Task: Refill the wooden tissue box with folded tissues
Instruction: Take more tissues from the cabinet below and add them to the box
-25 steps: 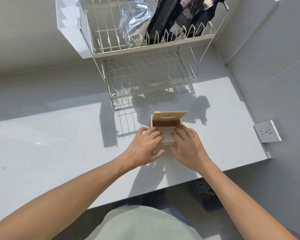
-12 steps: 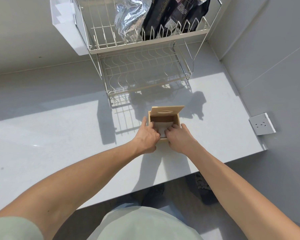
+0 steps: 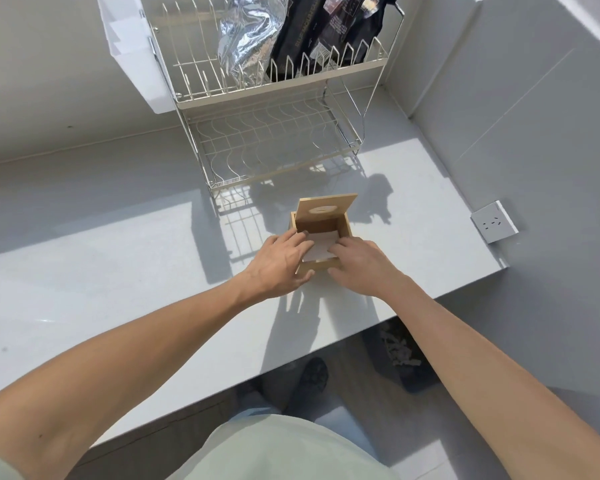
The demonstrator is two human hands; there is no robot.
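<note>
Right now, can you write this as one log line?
step: pressing tissues into box | lid: open | left hand, right hand: on tissues

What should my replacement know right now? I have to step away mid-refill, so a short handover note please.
Left hand: fingers over the box's left rim, on the tissues.
Right hand: fingers over the right rim, on the tissues.
Wooden tissue box: on the counter before the dish rack, lid up.
Done: folded tissues partly inside.
Left: seat them and close the lid.
</note>
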